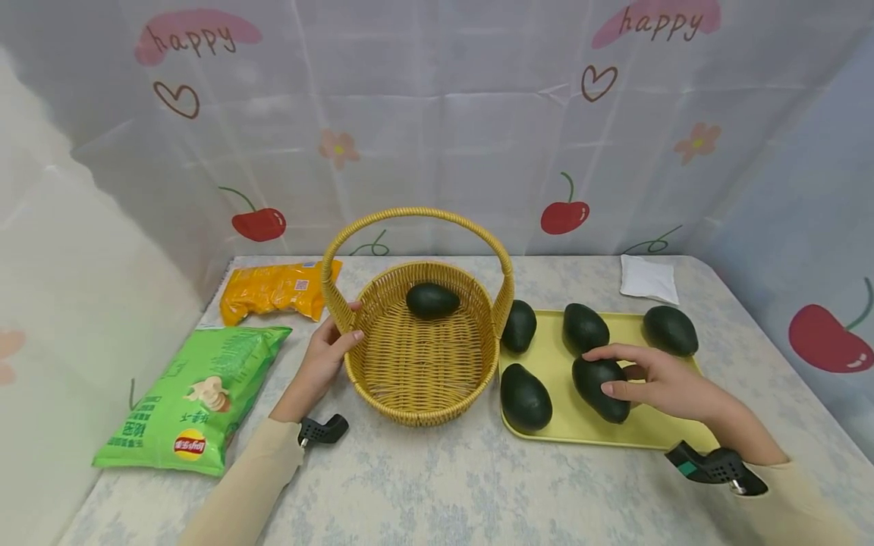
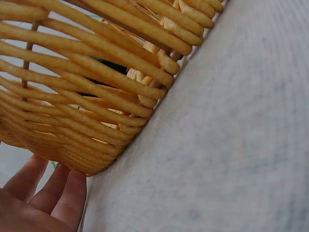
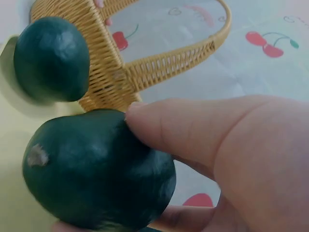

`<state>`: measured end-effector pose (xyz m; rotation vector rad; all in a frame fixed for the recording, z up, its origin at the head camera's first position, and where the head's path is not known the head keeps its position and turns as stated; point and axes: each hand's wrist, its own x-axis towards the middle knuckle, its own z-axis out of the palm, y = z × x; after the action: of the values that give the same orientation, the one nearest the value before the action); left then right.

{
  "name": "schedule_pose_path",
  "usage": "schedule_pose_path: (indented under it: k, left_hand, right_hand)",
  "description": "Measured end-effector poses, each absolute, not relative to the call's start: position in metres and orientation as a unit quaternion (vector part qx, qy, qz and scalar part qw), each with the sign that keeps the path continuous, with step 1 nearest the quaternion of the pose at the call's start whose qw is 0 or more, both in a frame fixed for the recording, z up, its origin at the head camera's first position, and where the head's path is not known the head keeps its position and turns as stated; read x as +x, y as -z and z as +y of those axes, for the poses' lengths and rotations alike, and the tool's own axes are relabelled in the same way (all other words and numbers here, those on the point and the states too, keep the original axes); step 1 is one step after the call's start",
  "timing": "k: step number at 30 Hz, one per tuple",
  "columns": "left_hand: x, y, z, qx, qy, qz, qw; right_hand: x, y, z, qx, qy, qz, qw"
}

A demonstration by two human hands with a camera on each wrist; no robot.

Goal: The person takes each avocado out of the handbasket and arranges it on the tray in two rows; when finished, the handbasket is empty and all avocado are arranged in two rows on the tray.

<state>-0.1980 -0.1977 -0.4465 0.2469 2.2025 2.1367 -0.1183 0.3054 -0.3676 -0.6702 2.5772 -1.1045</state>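
Note:
A yellow wicker basket (image 1: 423, 413) with a tall arched handle stands in the middle of the table, one dark green avocado (image 1: 433, 300) lying inside toward the back. My left hand (image 1: 326, 362) holds the basket's left side near the base of the handle, thumb at the rim; in the left wrist view its fingers (image 2: 67, 198) touch the woven wall. Over the yellow tray (image 1: 567, 440) at the right, my right hand (image 1: 665, 383) grips an avocado (image 1: 601, 388) between thumb and fingers. Several other avocados (image 1: 526, 398) lie on the tray around it. Whether the gripped one is lifted I cannot tell.
Left of the basket lie a green chip bag (image 1: 198, 398) and, behind it, an orange snack bag (image 1: 276, 290). A small white packet (image 1: 649, 279) sits behind the tray. A printed curtain (image 1: 437, 136) hangs along the table's back edge.

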Motion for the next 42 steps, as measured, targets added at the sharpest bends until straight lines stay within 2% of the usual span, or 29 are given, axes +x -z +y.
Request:
schedule_pose_path:
  k: [9, 25, 42]
  left_hand:
    - [-0.198, 0.448, -0.198, 0.081, -0.696, 0.713, 0.03]
    - [-0.198, 0.449, -0.198, 0.087, -0.697, 0.711, 0.022]
    - [-0.198, 0.449, -0.198, 0.091, -0.697, 0.711, 0.021]
  right_hand:
    - [-0.123, 0.375, 0.306, -0.217, 0.425, 0.859, 0.187]
    - [-0.122, 0.379, 0.303, -0.187, 0.438, 0.848, 0.231]
    - [-0.125, 0.381, 0.31, -0.191, 0.41, 0.866, 0.211]
